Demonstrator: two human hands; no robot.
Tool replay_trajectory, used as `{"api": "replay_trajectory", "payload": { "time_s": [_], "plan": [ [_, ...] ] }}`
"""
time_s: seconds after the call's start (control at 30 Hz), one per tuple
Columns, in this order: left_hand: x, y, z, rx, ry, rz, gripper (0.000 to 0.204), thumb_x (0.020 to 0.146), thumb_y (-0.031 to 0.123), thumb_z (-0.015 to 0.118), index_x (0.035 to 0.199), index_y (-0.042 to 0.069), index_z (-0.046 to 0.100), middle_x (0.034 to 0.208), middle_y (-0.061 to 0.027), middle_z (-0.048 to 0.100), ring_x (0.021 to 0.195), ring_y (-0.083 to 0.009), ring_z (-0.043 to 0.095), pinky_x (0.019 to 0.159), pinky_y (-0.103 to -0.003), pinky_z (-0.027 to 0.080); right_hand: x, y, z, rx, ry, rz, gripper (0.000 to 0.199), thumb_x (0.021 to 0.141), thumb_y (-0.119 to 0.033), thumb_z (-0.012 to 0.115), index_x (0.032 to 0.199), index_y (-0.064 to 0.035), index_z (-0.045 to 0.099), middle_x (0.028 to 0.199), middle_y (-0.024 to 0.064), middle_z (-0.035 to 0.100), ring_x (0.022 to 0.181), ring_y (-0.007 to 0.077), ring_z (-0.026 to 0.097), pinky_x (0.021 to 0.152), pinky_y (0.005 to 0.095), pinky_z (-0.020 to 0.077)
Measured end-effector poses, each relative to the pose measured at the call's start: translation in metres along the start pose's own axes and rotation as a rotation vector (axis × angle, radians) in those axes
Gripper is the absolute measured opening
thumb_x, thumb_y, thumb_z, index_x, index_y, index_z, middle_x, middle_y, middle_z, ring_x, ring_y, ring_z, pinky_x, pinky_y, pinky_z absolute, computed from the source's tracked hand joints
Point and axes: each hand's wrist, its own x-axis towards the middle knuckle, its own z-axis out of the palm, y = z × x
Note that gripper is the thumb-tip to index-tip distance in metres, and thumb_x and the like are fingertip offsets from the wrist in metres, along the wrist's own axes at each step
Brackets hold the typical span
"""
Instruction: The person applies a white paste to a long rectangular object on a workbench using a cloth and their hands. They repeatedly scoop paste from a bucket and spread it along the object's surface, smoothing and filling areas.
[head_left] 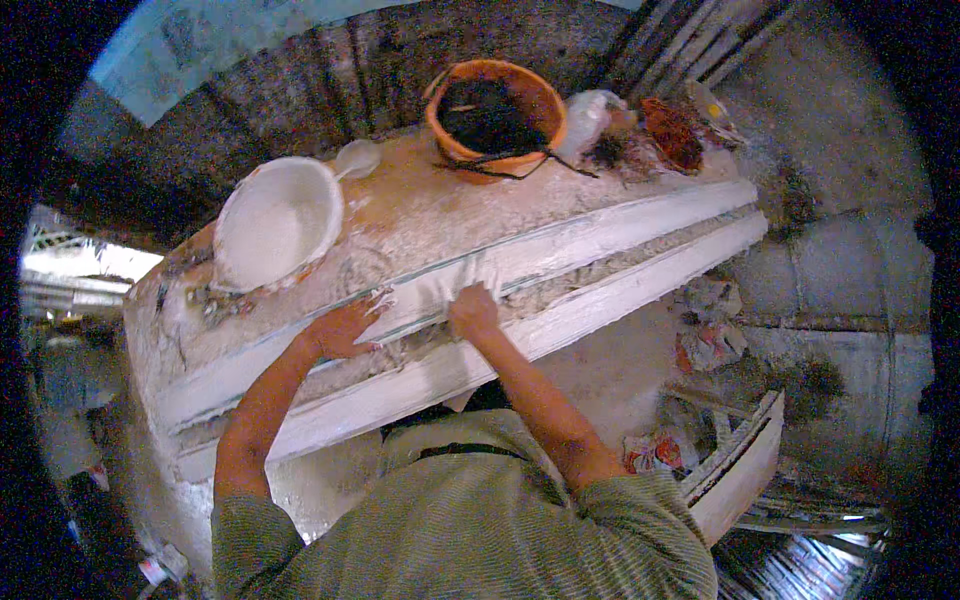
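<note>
A long white strip, like a plaster moulding, runs across the workbench in front of me, smeared with wet-looking white material. My left hand lies on it with fingers spread and white paste on the fingertips. To the right of it, my right hand presses down on the strip with its fingers curled closed. Whatever those fingers hold, if anything, is hidden. Nearer my body, a second white strip follows the front edge of the bench, with a rough grey groove between the two.
Behind the strips stand a white basin, a small pale scoop or bowl and an orange bucket of dark fibrous stuff. Reddish-brown material and a whitish plastic bag lie at the far right. A wooden piece leans at lower right.
</note>
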Motion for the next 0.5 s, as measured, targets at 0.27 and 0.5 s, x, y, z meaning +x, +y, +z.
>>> {"api": "replay_trajectory", "payload": {
  "time_s": [0.27,0.5],
  "plan": [
    [0.179,0.039,-0.015,-0.064,-0.060,-0.011,0.092,0.087,0.051,0.061,0.150,-0.002,0.021,0.158,-0.0264,0.012,0.145,-0.0408,0.021,0.119,-0.043,0.021,0.073,0.194,-0.070,0.068,-0.029,0.353,0.045,0.088,-0.040,0.053,0.097,0.0006,0.071,0.106,0.0216,0.068,0.103,0.0388,0.063,0.086,0.0479,0.0531],
    [0.414,0.114,-0.041,-0.189,0.076,0.016,0.082,0.095,0.049,0.050,0.152,0.000,0.017,0.158,-0.0253,0.014,0.145,-0.0389,0.022,0.120,-0.041,0.019,0.137,0.520,-0.052,-0.318,0.046,0.238,0.031,0.084,-0.022,0.049,0.085,-0.0028,0.073,0.094,0.0181,0.071,0.086,0.0340,0.069,0.075,0.0481,0.0542]
  ]
}}
